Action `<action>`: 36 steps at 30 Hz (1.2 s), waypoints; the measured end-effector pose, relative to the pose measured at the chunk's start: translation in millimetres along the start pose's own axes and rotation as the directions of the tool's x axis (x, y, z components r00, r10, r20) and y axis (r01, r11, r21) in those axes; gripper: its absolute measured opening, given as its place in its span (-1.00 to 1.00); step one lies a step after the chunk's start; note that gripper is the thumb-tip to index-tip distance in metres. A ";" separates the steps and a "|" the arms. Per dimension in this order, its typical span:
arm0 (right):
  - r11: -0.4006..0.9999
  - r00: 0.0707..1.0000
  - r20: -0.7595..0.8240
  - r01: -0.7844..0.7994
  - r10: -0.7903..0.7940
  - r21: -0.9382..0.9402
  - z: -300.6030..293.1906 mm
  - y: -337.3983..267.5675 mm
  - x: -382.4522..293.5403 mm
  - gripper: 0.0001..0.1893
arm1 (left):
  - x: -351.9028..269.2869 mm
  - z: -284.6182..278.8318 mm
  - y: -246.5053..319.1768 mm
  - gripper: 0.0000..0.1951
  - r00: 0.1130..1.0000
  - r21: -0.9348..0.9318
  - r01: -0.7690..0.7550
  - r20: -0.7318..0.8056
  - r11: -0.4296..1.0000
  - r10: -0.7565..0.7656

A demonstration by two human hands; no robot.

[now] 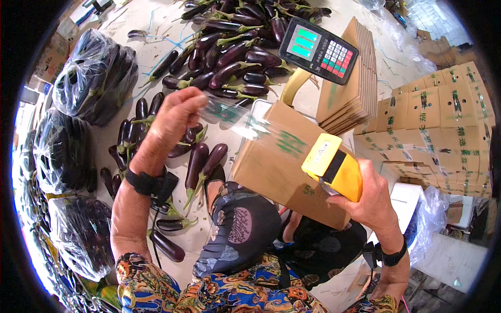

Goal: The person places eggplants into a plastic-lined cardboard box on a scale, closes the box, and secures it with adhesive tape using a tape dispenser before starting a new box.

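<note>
A closed cardboard box (270, 172) lies tilted before my knees, on the white platform of a scale, most of which it hides. My right hand (370, 195) grips a yellow tape dispenser (332, 166) at the box's right end. Its underside is against or just above the cardboard; I cannot tell which. Clear packing tape (246, 123) stretches over the box top and past its far left edge. My left hand (178, 113) pinches the free end of that tape, off the box's left side. Green print shows through the tape.
Loose eggplants (235, 51) are heaped on the floor ahead. The scale's display and keypad (319, 51) stand on a post behind the box. Flattened cartons (348, 86) lean to its right, near stacked printed boxes (434, 113). Plastic-bagged eggplants (96, 78) line the left.
</note>
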State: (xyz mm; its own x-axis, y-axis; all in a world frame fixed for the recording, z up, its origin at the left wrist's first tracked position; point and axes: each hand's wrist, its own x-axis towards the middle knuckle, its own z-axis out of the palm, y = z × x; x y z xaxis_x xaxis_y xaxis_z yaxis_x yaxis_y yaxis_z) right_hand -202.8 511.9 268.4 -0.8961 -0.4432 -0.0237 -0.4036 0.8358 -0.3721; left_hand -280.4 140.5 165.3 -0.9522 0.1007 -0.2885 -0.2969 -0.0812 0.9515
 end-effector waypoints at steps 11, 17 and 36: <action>0.997 0.993 0.113 -0.018 0.026 -0.077 -2.5 -13.1 18.0 -0.30 | 22.4 8.1 -77.2 -0.75 0.993 0.182 -0.050 -0.096 0.982 0.069; 0.995 0.988 0.143 -0.045 0.057 -0.090 -2.6 -15.1 25.2 -0.33 | 38.7 40.6 -144.0 -0.88 0.883 0.674 -0.364 0.031 0.642 0.468; 0.994 0.987 0.126 -0.087 0.096 -0.071 5.4 -12.6 32.9 -0.37 | 56.0 79.3 -216.5 -0.71 0.991 0.703 -0.044 0.121 0.710 -0.059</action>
State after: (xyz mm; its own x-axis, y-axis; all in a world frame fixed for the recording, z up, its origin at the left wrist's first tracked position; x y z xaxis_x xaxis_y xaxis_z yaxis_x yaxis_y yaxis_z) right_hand -226.2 485.0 267.3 -0.9002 -0.3985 -0.1756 -0.3362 0.8923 -0.3014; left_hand -263.7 242.4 -48.3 -0.9174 0.2244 -0.3286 -0.1182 0.6349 0.7635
